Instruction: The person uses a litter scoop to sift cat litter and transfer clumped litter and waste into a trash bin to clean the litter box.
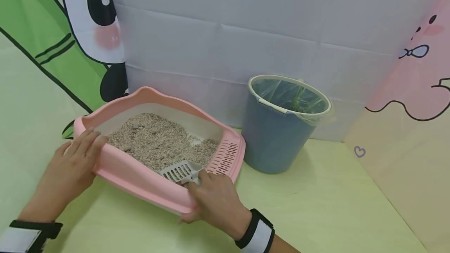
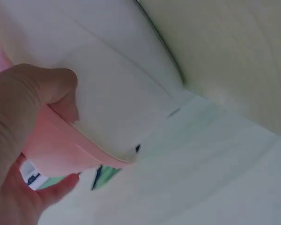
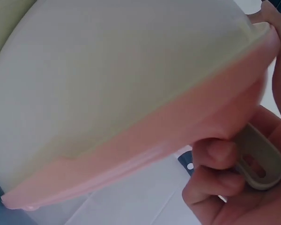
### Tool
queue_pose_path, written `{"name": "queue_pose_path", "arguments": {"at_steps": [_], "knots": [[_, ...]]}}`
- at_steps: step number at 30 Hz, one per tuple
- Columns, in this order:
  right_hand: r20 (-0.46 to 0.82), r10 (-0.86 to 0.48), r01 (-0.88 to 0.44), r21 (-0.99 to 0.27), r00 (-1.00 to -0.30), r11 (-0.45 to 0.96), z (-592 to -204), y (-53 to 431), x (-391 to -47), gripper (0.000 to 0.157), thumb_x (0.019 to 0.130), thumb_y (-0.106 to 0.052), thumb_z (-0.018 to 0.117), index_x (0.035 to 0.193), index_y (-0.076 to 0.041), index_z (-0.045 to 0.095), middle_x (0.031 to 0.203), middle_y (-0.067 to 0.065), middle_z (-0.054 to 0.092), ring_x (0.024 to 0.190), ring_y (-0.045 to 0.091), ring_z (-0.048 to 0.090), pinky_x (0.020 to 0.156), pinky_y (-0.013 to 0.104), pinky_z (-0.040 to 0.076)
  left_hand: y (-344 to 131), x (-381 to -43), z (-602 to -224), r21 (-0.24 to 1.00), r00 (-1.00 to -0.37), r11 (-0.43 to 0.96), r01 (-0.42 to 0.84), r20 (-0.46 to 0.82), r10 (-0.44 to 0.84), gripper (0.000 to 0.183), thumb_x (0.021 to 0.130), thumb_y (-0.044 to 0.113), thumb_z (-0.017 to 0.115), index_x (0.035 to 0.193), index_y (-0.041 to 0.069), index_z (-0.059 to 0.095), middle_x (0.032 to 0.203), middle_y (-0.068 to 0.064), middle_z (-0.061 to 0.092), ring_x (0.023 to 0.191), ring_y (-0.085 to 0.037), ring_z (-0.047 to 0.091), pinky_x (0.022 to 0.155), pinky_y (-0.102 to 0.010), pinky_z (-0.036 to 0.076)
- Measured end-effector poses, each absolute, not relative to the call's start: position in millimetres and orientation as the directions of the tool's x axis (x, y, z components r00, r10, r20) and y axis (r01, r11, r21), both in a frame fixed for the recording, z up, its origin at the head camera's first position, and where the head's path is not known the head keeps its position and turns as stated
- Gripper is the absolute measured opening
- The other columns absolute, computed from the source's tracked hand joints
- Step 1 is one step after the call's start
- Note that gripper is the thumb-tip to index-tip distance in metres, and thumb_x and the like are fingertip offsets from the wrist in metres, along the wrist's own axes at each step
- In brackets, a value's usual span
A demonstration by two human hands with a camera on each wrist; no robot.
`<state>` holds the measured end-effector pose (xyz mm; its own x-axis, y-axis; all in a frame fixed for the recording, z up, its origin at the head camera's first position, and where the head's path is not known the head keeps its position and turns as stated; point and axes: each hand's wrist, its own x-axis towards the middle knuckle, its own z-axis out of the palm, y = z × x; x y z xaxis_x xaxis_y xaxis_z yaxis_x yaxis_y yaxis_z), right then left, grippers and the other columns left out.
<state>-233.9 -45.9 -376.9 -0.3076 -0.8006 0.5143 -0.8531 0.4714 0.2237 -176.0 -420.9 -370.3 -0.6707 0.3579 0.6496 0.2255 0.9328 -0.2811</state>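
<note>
A pink-rimmed litter box with a white base stands in the middle left of the head view, heaped with grey-brown litter. My left hand grips its left near corner, fingers over the rim; the left wrist view has the thumb on the outside below it. At the right near corner my right hand holds the rim and a grey litter scoop together. The scoop's slotted head lies over the litter inside the box. Its handle sits between curled fingers and palm in the right wrist view.
A blue-grey bucket with a pale rim and a clear liner stands right behind the box's right end. Cartoon-printed sheets hang as walls behind and at the sides. The table is pale green.
</note>
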Motion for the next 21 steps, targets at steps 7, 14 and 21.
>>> {"name": "queue_pose_path", "arguments": {"at_steps": [7, 14, 21], "knots": [[0.546, -0.782, -0.851, 0.215, -0.302, 0.479, -379, -56, -230, 0.060, 0.059, -0.080, 0.058, 0.078, -0.023, 0.063, 0.078, 0.000, 0.059, 0.053, 0.010, 0.039, 0.035, 0.024, 0.032, -451, -186, -376, -0.275, -0.675, 0.926, 0.259, 0.634, 0.377, 0.077, 0.054, 0.006, 0.062, 0.128, -0.005, 0.043, 0.130, -0.026, 0.043, 0.123, -0.038, 0.036, 0.067, -0.063, 0.044], [0.555, -0.775, -0.845, 0.221, -0.302, 0.487, -381, -59, -228, 0.063, 0.060, -0.082, 0.054, 0.087, -0.027, 0.069, 0.079, -0.004, 0.058, 0.053, 0.008, 0.039, 0.034, 0.024, 0.033, -455, -189, -375, -0.285, -0.687, 0.924, 0.255, 0.619, 0.380, 0.078, 0.054, 0.008, 0.067, 0.128, -0.004, 0.044, 0.129, -0.025, 0.044, 0.122, -0.038, 0.037, 0.057, -0.059, 0.047], [0.540, -0.785, -0.854, 0.213, -0.303, 0.475, -383, -54, -235, 0.069, 0.059, -0.083, 0.054, 0.099, -0.030, 0.071, 0.091, -0.004, 0.064, 0.063, 0.008, 0.050, 0.040, 0.026, 0.044, -452, -183, -377, -0.269, -0.655, 0.918, 0.291, 0.644, 0.396, 0.082, 0.053, 0.011, 0.070, 0.129, -0.006, 0.043, 0.125, -0.027, 0.046, 0.119, -0.040, 0.039, 0.052, -0.060, 0.047]]}}
